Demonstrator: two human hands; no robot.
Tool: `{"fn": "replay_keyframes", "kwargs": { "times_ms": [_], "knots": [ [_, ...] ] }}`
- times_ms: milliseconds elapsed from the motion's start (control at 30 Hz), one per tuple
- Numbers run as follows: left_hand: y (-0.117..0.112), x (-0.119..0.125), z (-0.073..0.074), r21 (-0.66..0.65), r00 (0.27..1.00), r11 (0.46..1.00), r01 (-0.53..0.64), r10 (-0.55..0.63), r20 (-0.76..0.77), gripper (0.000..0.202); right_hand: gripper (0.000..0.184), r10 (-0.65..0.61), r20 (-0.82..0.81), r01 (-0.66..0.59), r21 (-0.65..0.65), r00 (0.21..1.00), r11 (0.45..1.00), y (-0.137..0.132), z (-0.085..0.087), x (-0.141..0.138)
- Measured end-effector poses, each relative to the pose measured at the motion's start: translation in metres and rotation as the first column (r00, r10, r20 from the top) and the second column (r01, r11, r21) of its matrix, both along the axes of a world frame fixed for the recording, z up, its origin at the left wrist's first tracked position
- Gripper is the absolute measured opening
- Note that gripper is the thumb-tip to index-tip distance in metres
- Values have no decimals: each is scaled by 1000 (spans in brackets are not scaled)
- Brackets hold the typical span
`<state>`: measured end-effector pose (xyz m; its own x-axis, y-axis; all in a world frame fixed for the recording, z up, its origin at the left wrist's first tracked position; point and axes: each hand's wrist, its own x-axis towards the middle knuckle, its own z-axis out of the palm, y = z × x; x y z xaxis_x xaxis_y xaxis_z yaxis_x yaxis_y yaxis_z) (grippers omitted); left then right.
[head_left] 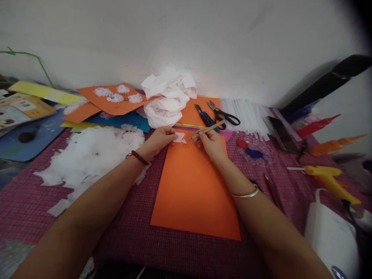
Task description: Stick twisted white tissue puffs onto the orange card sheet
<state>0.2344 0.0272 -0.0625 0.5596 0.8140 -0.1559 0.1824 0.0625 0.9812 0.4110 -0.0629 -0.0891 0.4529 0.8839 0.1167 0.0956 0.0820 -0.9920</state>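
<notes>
My left hand [159, 140] pinches a small pale pink paper square [179, 136] at the far edge of an orange paper sheet [194, 190]. My right hand [211, 142] grips a thin wooden stick [207, 130], its tip pointing left and touching the paper square. Both hands hover just over the top of the orange sheet, which lies flat on a red checked cloth [29, 209].
White tissue pieces [90, 155] lie heaped on the left, crumpled white paper [168, 97] behind. Black scissors [225, 114] and a blue tool rest on orange card. A yellow glue gun [329, 180], paint tubes and a white container [331, 236] sit at right.
</notes>
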Motion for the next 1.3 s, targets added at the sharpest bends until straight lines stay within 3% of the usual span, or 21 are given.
{"fn": "replay_keyframes", "kwargs": {
  "times_ms": [333,733,900,1033,1167,1300],
  "knots": [
    [1,-1,0,6,1000,1000,14,-14,-1,14,13,-69,-51,69,-1,996,998,0,1,0],
    [3,0,-4,-6,1000,1000,0,0,3,11,16,12,4,-12,-17,1000,1000,0,0,-1],
    [0,-3,4,20,999,999,37,-37,-16,14,18,9,31,-8,-22,999,1000,0,0,-2],
    [-5,0,14,-58,994,992,109,-110,-14,14,16,9,13,-8,-21,1000,1000,2,-1,0],
    [-11,10,17,-159,989,976,148,-146,24,12,12,-122,-87,122,-5,989,992,2,2,3],
    [-12,18,12,-120,994,988,98,-103,-36,18,13,-231,-122,237,37,965,971,-2,6,4]
  ]
}}
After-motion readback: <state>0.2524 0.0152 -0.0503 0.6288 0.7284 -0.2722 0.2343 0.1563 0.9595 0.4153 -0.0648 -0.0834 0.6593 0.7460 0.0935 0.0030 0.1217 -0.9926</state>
